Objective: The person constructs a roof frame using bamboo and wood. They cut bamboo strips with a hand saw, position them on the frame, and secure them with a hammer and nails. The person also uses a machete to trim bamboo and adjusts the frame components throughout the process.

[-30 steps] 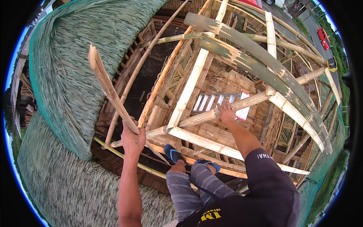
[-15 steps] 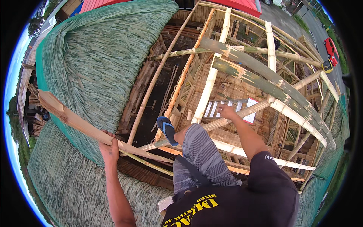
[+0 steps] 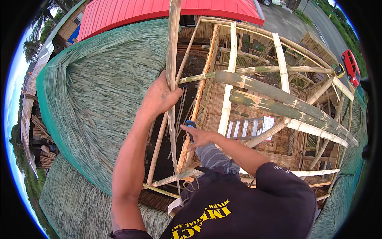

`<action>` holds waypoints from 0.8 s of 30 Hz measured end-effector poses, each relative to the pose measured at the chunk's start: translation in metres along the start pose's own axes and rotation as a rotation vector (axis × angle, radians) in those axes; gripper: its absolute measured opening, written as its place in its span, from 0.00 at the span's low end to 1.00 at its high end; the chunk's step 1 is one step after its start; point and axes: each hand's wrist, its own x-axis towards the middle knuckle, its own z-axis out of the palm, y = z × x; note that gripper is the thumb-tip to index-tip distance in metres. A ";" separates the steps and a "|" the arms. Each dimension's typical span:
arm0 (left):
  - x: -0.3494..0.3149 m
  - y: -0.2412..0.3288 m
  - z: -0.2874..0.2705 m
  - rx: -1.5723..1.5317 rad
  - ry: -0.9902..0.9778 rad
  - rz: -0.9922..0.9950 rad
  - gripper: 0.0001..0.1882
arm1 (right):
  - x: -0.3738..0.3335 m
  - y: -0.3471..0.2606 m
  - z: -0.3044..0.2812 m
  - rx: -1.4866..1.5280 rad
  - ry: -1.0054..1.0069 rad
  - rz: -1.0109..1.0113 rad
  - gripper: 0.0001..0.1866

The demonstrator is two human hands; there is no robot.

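Note:
My left hand [image 3: 160, 96] is closed around a long split-bamboo slat [image 3: 172, 44]. The slat stands nearly on end in the view, its top running out at the upper edge and its narrow lower end coming down by my lap. My right hand [image 3: 198, 136] hangs over my raised leg with its fingers apart and nothing in them. Just beyond the fingers shows my blue-and-black flip-flop [image 3: 190, 125]. Two broad, mottled green split-bamboo pieces [image 3: 270, 88] lie across the pale rafters [image 3: 227, 104] on my right.
Thatched roofing [image 3: 107, 103] with green netting fills the left side. Bamboo poles [image 3: 274, 69] frame open gaps. Below are a ladder [image 3: 245, 129] and a bamboo-slatted surface. A yellow-and-black tool [image 3: 339, 71] rests at the far right pole joint. A red roof [image 3: 167, 10] stands beyond.
The slat swung from lying slanted at left to nearly upright, as my left hand moved up and right. My right hand left the pole and moved left over my leg.

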 end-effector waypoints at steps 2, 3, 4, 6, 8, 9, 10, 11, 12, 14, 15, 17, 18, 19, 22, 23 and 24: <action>0.041 0.025 -0.019 0.045 0.031 0.095 0.37 | 0.040 -0.034 0.065 0.276 0.233 -0.110 0.60; 0.061 0.031 -0.029 0.017 0.037 0.104 0.42 | 0.060 -0.044 0.085 0.548 0.396 -0.099 0.50; 0.079 0.030 -0.035 -0.010 0.038 0.105 0.48 | 0.078 -0.052 0.098 0.791 0.472 0.046 0.41; 0.089 0.007 -0.028 -0.238 0.059 0.172 0.58 | 0.109 -0.056 0.083 0.762 0.795 0.040 0.16; 0.070 -0.047 -0.003 -0.652 0.124 0.370 0.68 | 0.133 -0.057 0.028 1.176 0.742 -0.095 0.13; 0.044 -0.084 0.015 -0.670 -0.019 0.247 0.74 | 0.142 -0.061 -0.006 1.258 0.760 -0.093 0.12; 0.016 -0.116 0.044 -0.669 -0.072 0.035 0.75 | 0.149 -0.065 -0.043 1.336 0.729 -0.173 0.11; -0.011 -0.148 0.073 -0.497 -0.127 0.034 0.73 | 0.155 -0.070 -0.079 1.301 0.729 -0.145 0.11; -0.036 -0.177 0.100 -0.336 -0.285 -0.199 0.74 | 0.161 -0.076 -0.111 1.260 0.693 -0.273 0.11; -0.057 -0.215 0.154 -0.211 -0.157 -0.084 0.67 | 0.170 -0.082 -0.160 1.285 0.711 -0.243 0.12; -0.043 -0.233 0.169 -0.293 -0.170 -0.084 0.62 | 0.172 -0.079 -0.180 1.246 0.675 -0.195 0.19; 0.000 -0.250 0.183 -0.433 -0.239 -0.130 0.53 | 0.166 -0.058 -0.209 1.116 0.815 -0.088 0.29; 0.020 -0.254 0.181 -0.424 -0.197 -0.108 0.49 | 0.157 -0.040 -0.222 1.067 0.817 -0.178 0.34; 0.046 -0.255 0.176 -0.410 -0.160 -0.079 0.46 | 0.144 -0.018 -0.237 0.708 0.984 0.020 0.41; 0.129 -0.261 0.143 -0.296 -0.188 -0.183 0.42 | 0.083 0.063 -0.273 -0.404 1.017 0.893 0.56; 0.155 -0.264 0.128 -0.279 -0.176 -0.215 0.42 | 0.062 0.088 -0.284 -0.474 0.889 1.140 0.58; 0.183 -0.267 0.115 -0.285 -0.118 -0.182 0.42 | 0.042 0.109 -0.293 -0.513 0.796 1.129 0.60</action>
